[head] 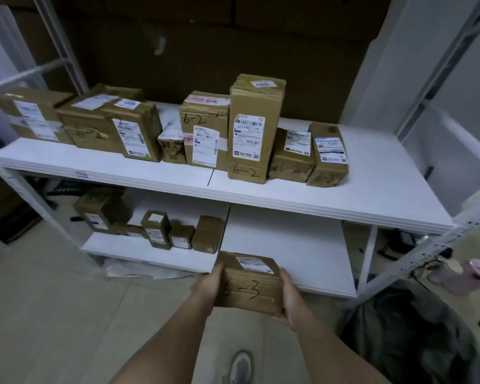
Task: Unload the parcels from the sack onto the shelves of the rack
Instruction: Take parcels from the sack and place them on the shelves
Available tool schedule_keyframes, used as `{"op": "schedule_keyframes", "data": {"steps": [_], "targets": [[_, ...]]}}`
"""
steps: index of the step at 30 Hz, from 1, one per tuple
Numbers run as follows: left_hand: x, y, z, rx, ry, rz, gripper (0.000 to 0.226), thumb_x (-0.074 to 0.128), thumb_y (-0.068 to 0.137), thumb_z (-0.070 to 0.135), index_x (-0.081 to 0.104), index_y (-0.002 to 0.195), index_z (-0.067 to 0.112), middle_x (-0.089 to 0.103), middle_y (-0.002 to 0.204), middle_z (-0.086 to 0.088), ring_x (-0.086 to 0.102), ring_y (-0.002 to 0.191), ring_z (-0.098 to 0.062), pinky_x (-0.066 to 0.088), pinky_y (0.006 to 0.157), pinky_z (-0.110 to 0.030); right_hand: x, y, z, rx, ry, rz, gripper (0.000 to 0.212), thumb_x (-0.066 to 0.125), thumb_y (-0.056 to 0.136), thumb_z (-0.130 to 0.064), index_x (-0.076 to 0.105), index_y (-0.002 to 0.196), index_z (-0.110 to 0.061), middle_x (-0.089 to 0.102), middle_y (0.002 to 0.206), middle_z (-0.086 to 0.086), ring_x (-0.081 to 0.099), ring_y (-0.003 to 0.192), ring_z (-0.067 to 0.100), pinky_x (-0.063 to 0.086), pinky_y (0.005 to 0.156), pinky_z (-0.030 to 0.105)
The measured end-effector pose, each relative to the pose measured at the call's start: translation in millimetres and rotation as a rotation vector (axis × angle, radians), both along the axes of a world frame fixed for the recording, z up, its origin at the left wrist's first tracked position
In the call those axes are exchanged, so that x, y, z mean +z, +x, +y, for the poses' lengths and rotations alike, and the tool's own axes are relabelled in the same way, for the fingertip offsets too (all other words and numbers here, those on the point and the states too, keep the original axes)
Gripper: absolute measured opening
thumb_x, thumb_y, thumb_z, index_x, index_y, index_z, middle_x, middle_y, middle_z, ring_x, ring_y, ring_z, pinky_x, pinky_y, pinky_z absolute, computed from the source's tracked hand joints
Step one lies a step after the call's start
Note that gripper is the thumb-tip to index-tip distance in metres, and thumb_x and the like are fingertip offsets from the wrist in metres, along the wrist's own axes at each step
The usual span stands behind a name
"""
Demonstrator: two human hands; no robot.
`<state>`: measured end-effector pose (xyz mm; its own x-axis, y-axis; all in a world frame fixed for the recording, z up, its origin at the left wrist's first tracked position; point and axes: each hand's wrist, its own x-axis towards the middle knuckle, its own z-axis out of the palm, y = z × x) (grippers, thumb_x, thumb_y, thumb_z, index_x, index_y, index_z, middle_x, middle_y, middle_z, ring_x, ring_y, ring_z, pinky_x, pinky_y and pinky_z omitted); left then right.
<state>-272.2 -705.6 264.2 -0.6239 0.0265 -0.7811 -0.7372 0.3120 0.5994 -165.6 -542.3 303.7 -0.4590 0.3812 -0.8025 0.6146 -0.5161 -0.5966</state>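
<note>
While both hands' fingers [278, 318] curl around it, the parcel [248, 284] hangs before the lower shelf [288, 253].

Brown taped parcel [248, 284] marked "6-3", white label on top, at lower shelf [288, 245] front edge, dark sack [416, 336] on floor beside rack [330, 200]

bare forearms [178, 336], no sleeves, grey worn shoe [241, 367]

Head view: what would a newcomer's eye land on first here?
First the box marked 6-3, held low in the centre between the left hand and the right hand, in front of the lower shelf. Next, the row of labelled parcels standing along the upper shelf, several marked 6-2. A dark sack sits on the floor at bottom right.
</note>
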Motion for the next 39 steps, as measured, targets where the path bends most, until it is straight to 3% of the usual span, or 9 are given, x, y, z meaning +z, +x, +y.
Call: {"op": "schedule_keyframes", "data": {"steps": [5,9,13,16,22,25,28,32,39], "targets": [[-25.3,-46.0,8.5,0.025,-0.044,0.004,0.092,0.053,0.072,0.078,0.045,0.137,0.014,0.053,0.132,-0.014,0.052,0.115,-0.034,0.043,0.099,-0.046,-59.8,-56.9,9.7,0.019,0.028,-0.009,0.046,0.047,0.095,-0.054,0.063,0.105,-0.012,0.069,0.091,0.011,0.066,0.079,0.023,0.050,0.062,0.028],[-57.6,-75.7,15.3,-0.021,-0.031,0.001,0.059,0.051,0.093,0.050,0.048,0.130,0.005,0.052,0.130,-0.014,0.049,0.111,-0.031,0.038,0.097,-0.039,-116.8,-92.4,19.0,0.009,0.109,-0.056,0.059,0.055,0.087,-0.060,0.065,0.110,-0.007,0.069,0.098,0.014,0.066,0.094,0.031,0.051,0.094,0.048],[-113.4,-94.8,16.0,-0.058,-0.045,0.078,0.061,0.052,0.088,0.059,0.053,0.128,0.013,0.056,0.127,-0.011,0.052,0.107,-0.030,0.043,0.097,-0.039,-157.1,-113.2,18.0,0.060,0.187,-0.068,0.041,0.045,0.096,-0.052,0.061,0.096,-0.014,0.062,0.087,0.005,0.059,0.089,0.025,0.049,0.089,0.035],[-167.6,-108.3,16.0,-0.086,-0.065,0.116,0.067,0.051,0.083,0.068,0.054,0.131,0.022,0.054,0.132,-0.012,0.053,0.114,-0.032,0.044,0.100,-0.047,-201.3,-127.3,21.4,0.092,0.311,-0.051,0.036,0.041,0.100,-0.047,0.057,0.106,-0.015,0.058,0.099,0.006,0.052,0.091,0.023,0.041,0.082,0.030],[-263.1,-130.1,24.9,-0.091,0.074,0.187,0.048,0.052,0.094,0.046,0.056,0.130,0.015,0.058,0.130,-0.008,0.054,0.114,-0.026,0.043,0.098,-0.040,-310.8,-155.8,20.8,-0.019,0.407,0.044,0.031,0.046,0.099,-0.044,0.058,0.109,-0.018,0.063,0.111,0.009,0.059,0.098,0.026,0.047,0.099,0.045],[-316.3,-146.7,28.8,-0.119,0.093,0.284,0.047,0.055,0.093,0.044,0.057,0.129,0.014,0.061,0.127,-0.007,0.058,0.112,-0.025,0.045,0.095,-0.035,-352.9,-169.9,25.5,-0.049,0.468,0.100,0.034,0.045,0.101,-0.037,0.061,0.118,-0.013,0.063,0.112,0.006,0.058,0.100,0.024,0.046,0.094,0.036],[-360.7,-159.4,32.8,-0.087,0.156,0.322,0.044,0.056,0.093,0.039,0.057,0.129,0.014,0.061,0.126,-0.009,0.061,0.108,-0.027,0.050,0.082,-0.035,-387.7,-184.0,29.0,-0.094,0.518,0.185,0.029,0.042,0.102,-0.023,0.060,0.118,-0.008,0.061,0.109,0.007,0.055,0.097,0.023,0.044,0.090,0.032],[-397.1,-176.4,37.9,-0.107,0.192,0.348,0.048,0.053,0.093,0.046,0.051,0.135,0.023,0.059,0.129,-0.008,0.060,0.109,-0.029,0.044,0.061,-0.028,-422.3,-202.1,30.3,-0.159,0.497,0.260,0.024,0.043,0.101,-0.022,0.053,0.121,-0.015,0.059,0.117,0.011,0.055,0.096,0.028,0.050,0.094,0.052],[-424.6,-190.6,38.2,-0.103,0.218,0.368,0.050,0.054,0.091,0.045,0.049,0.136,0.025,0.059,0.130,-0.007,0.058,0.113,-0.029,0.045,0.087,-0.038,-449.0,-210.0,31.4,-0.188,0.356,0.389,0.047,0.051,0.099,-0.021,0.036,0.143,-0.018,0.049,0.132,0.006,0.050,0.108,0.021,0.052,0.092,0.044]]}}
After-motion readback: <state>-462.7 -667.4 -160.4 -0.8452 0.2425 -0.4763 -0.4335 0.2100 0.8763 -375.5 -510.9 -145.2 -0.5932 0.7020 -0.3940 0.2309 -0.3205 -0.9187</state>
